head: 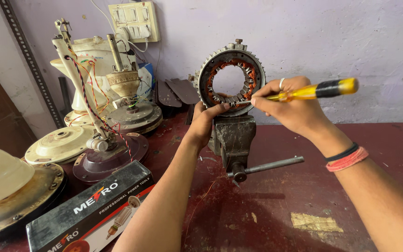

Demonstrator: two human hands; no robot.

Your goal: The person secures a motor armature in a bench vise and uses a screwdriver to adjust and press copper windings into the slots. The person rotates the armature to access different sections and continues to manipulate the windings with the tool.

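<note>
From the head camera, the motor ring (231,78) — a round steel core with copper windings inside — stands upright, clamped in the jaws of a bench vise (232,136) near the back of a dark red table (304,196). The left hand (204,122) wraps the ring's lower left edge, fingers curled over the rim, steadying it. The right hand (291,105) is closed around a yellow-handled screwdriver (311,90), its thin tip resting at the lower inner edge of the ring, against the windings.

The work looks to be at the prying or picking stage on the windings; a careful next move would want small, controlled pressure (the copper wire likely nicks easily) and a firm left hand so the ring does not twist in the vise.

Room to move is good on the right — bare tabletop there. The vise handle (267,166) juts out toward the right forearm. To the left, fan motors (134,116) and a cardboard box (89,212) crowd close, and the wall (350,37) sits just behind the ring.
</note>
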